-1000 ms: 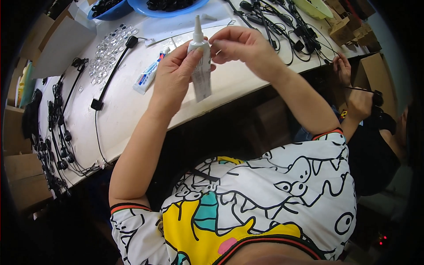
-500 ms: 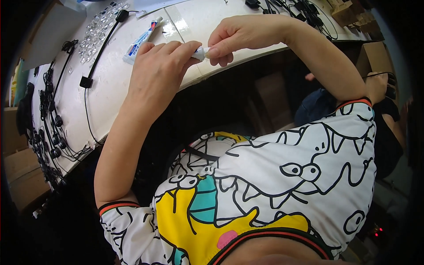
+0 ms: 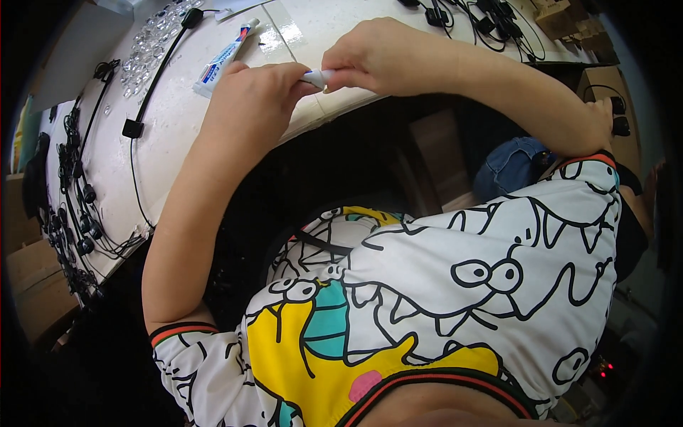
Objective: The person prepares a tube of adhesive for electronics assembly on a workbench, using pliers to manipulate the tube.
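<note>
Over the table's front edge, my left hand (image 3: 250,96) is closed around a small white tube (image 3: 313,77) with blue print, most of it hidden in the fingers. My right hand (image 3: 380,60) comes from the right, its thumb and fingers pinched at the tube's nozzle end, where the two hands almost meet. Whether a cap sits between those fingertips cannot be seen. Just beyond my left hand lies another tube (image 3: 226,57), flat, white and blue with some red, partly covered by the hand.
On the white table (image 3: 174,135), clear glass-like pieces (image 3: 146,53) are heaped at the far left beside a black cable (image 3: 162,67) with small boxes. Tangled black cables (image 3: 85,206) hang at the left edge; more cables (image 3: 491,21) lie far right. Another person's hand (image 3: 603,117) shows at right.
My right hand has turned, its knuckles rolling upward, and shifted slightly left against the tube's end. My left hand has moved slightly left, still gripping the tube.
</note>
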Demonstrator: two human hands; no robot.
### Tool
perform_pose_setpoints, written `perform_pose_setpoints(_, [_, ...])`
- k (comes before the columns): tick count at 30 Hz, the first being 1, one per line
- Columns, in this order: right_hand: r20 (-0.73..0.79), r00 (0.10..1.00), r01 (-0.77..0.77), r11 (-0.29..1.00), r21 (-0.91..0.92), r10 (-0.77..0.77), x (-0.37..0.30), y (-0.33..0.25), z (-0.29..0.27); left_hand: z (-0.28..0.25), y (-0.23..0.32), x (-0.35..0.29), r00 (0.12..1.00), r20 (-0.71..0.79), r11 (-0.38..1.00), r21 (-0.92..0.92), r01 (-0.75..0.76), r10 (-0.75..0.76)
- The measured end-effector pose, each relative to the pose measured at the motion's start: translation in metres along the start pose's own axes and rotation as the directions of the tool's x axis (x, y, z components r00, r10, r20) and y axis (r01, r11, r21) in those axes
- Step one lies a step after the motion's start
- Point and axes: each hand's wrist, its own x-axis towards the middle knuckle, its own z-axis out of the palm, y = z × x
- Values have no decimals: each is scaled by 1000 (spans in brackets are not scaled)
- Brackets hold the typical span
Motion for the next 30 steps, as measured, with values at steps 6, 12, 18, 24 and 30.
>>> perform_pose_setpoints(6, [-282, 878, 278, 892, -357, -387, -9, 7, 9, -3, -1, 5, 982, 137, 942, -293, 166, -130])
perform_pose_setpoints(12, [296, 952, -217, 847, 485, 75, 1, 12, -9, 2, 1, 1, 981, -141, 991, -15, -133, 130])
perform_pose_setpoints(18, [-318, 830, 274, 832, -483, -458, -7, 7, 3, -2, -1, 7, 982, 135, 976, -155, 151, -131])
perform_pose_setpoints(24, [110, 989, -138, 881, 452, 98, 2, 9, -4, 0, -6, 4, 990, -125, 997, -15, -74, 72])
perform_pose_setpoints(30, [-343, 870, 224, 904, -365, -354, -6, 11, -4, -3, -4, 9, 997, -34, 994, -89, 64, -68])
